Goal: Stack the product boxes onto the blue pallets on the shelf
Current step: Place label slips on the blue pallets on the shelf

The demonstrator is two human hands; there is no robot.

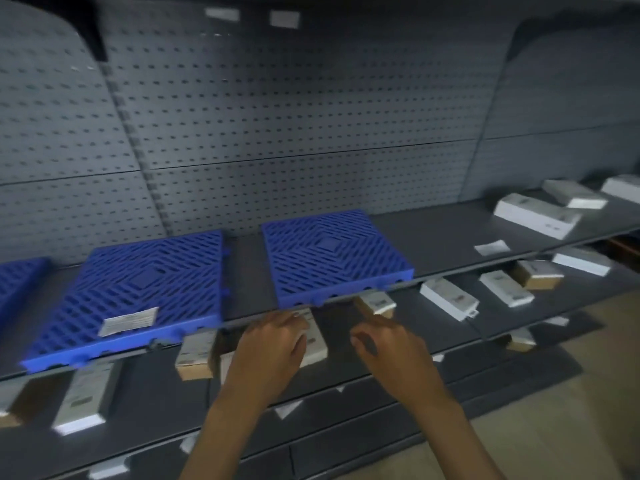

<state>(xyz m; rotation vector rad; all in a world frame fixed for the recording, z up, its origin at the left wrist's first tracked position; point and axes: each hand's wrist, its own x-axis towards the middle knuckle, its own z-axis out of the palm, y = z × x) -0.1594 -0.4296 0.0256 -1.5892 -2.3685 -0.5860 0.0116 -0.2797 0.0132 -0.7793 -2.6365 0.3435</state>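
Note:
Two blue slatted pallets lie on the upper grey shelf, one at the left [138, 292] with a white label on it, one in the middle [332, 258]. A third blue pallet [17, 285] is cut off at the far left. On the shelf below, my left hand [273, 348] lies over a white product box [317, 344], fingers bent on its top. My right hand [384, 344] hovers beside it with the index finger pointing toward a small white and brown box [375, 303]. The view is blurred.
More white and brown boxes lie scattered on the lower shelf [450, 299] and at the upper shelf's right end [536, 216]. A tall white box [85, 396] stands at the lower left. Grey pegboard [277, 116] backs the shelves; lower shelves jut out beneath my arms.

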